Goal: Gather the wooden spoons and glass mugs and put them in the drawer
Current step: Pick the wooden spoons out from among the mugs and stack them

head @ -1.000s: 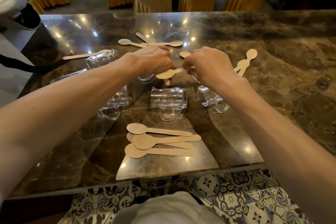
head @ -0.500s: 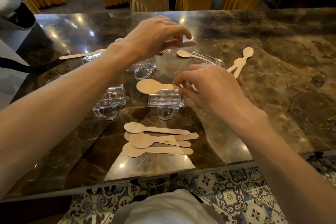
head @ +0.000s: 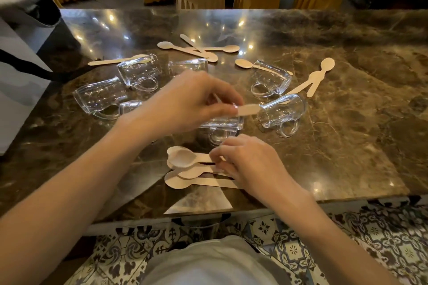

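Your right hand (head: 250,164) pinches a spoon (head: 183,157) onto the pile (head: 185,180) beneath it; your left hand (head: 192,102) pinches another (head: 249,109) above. Line up the handles before releasing; drawer unseen.

I'm seeing pale flat wooden spoons scattered over the marble top — a near stack (head: 185,166) lying with bowls pointing left, a crossed cluster (head: 196,50) sitting at the far side, two (head: 316,78) lying at the right. Clear glass mugs (head: 269,81) are all lying on their sides — handles toward me — between these groups.
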Demonstrator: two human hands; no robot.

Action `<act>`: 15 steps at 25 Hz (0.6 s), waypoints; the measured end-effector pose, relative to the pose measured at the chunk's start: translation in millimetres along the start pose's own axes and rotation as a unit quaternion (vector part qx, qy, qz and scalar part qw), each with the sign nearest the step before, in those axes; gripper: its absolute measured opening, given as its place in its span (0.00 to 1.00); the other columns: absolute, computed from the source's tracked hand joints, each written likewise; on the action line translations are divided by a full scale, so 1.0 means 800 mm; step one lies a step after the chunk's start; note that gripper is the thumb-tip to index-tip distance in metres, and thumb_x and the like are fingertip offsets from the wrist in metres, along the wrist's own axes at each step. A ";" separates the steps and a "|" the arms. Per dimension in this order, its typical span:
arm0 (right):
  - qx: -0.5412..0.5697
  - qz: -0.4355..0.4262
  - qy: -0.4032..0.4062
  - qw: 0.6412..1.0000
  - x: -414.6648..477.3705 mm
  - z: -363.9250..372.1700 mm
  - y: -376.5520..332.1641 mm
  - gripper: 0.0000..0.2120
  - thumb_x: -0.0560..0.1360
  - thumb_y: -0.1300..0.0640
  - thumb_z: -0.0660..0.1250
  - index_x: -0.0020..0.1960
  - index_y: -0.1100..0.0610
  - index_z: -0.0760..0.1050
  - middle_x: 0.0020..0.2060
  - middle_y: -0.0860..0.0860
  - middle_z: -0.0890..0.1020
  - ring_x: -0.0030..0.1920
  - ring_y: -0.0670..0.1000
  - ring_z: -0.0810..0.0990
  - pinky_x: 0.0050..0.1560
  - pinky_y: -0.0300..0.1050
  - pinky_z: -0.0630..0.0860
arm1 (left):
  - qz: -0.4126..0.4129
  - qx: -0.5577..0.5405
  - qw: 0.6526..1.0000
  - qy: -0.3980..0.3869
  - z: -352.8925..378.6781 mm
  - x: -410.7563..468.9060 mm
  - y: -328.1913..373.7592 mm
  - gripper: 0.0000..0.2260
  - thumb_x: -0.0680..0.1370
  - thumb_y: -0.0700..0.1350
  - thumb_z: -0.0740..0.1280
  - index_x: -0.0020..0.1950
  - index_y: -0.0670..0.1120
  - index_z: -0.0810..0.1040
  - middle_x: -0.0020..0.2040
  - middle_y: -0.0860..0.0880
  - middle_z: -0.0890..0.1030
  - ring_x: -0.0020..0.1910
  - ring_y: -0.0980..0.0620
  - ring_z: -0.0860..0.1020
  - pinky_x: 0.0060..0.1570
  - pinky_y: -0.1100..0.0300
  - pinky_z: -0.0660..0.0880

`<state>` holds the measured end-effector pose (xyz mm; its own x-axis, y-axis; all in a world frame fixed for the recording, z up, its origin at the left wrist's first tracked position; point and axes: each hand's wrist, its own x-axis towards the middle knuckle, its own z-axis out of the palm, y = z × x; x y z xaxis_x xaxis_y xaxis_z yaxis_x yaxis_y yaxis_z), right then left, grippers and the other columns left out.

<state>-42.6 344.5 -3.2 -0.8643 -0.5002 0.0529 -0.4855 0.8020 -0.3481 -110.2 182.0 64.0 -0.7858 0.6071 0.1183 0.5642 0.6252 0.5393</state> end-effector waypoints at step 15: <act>-0.028 -0.046 0.089 0.995 -0.027 0.028 -0.012 0.03 0.69 0.53 0.74 0.43 0.49 0.84 0.41 0.45 0.85 0.41 0.49 0.82 0.37 0.44 0.78 | -0.068 -0.015 0.990 -0.124 0.084 -0.020 -0.037 0.03 0.74 0.50 0.69 0.47 0.57 0.81 0.42 0.59 0.82 0.42 0.63 0.79 0.47 0.62 0.77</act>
<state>-16.3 340.4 -21.6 -0.8230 -0.5111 0.2479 -0.5660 0.7748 -0.2817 -97.6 186.5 -10.0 -0.7654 0.6227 -0.1624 0.4473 0.6962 0.5615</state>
